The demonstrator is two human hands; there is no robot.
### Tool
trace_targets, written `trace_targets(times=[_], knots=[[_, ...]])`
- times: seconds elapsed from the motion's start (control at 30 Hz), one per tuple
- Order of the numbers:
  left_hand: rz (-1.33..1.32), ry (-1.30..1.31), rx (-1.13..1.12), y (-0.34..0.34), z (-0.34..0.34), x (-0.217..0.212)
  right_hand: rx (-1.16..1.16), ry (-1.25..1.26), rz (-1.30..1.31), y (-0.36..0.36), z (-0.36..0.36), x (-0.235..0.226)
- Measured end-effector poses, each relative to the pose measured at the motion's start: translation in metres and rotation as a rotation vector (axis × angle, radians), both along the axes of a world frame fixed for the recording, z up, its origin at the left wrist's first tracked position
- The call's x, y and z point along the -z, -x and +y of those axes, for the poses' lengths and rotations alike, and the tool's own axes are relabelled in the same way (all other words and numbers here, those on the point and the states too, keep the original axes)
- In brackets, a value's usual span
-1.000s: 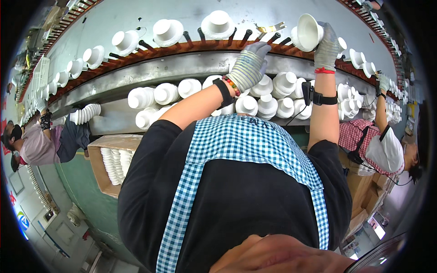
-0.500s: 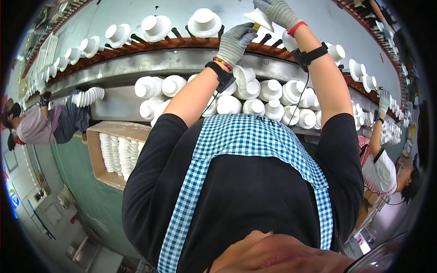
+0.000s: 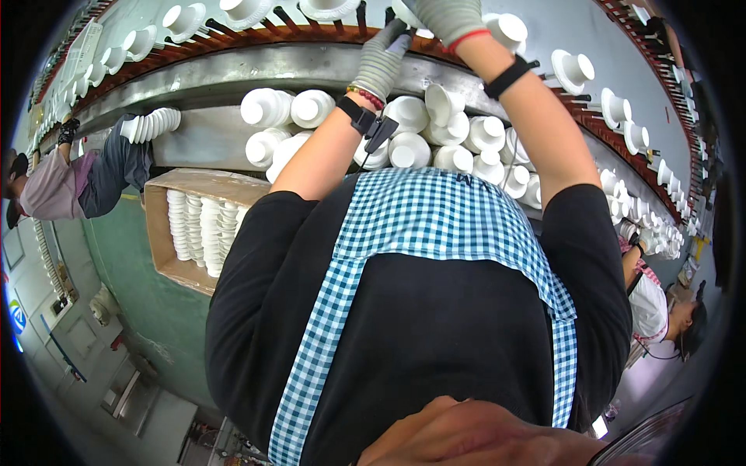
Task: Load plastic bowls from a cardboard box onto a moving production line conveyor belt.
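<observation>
At the top edge my right hand (image 3: 451, 19), in a grey-striped glove, is closed on a white flanged cup (image 3: 406, 12), cut off by the picture's edge. My left hand (image 3: 382, 60), gloved alike, is right beside it with fingers curled together under the cup's edge; what it pinches, if anything, is hidden. Similar hat-shaped white cups stand brim-down on the line, such as the white cup (image 3: 242, 11) to the left and another white cup (image 3: 573, 70) to the right. Dark pegs (image 3: 284, 17) jut from the reddish-brown rail below them.
A metal ledge (image 3: 295, 70) runs along the line. Below it, several loose white cups (image 3: 408, 150) are heaped before my apron. A cardboard box (image 3: 210, 182) of nested white pieces stands at left. One person (image 3: 70, 179) works at far left, another (image 3: 653, 311) at right.
Both hands have moved up in view and the white cup with them, nearly out at the top edge. The line's cups sit higher on the left; the co-worker at right has lowered an arm.
</observation>
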State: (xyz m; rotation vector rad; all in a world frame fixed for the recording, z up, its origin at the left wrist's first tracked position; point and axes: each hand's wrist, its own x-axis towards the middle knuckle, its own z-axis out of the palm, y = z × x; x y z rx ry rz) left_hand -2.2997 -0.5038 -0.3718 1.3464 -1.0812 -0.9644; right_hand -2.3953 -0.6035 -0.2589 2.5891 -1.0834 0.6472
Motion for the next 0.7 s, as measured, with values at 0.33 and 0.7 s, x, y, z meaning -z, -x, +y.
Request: trace_targets(times=[0.33,0.7], knots=[[0.194,-0.096,-0.132,-0.104,0.111,-0.035,-0.107,-0.392,0.029,0.058,0.115,0.042],[0.432,-0.181,0.545,0.006,0.117,-0.051,0.145,-0.506,-0.341,0.110,0.128,0.060]])
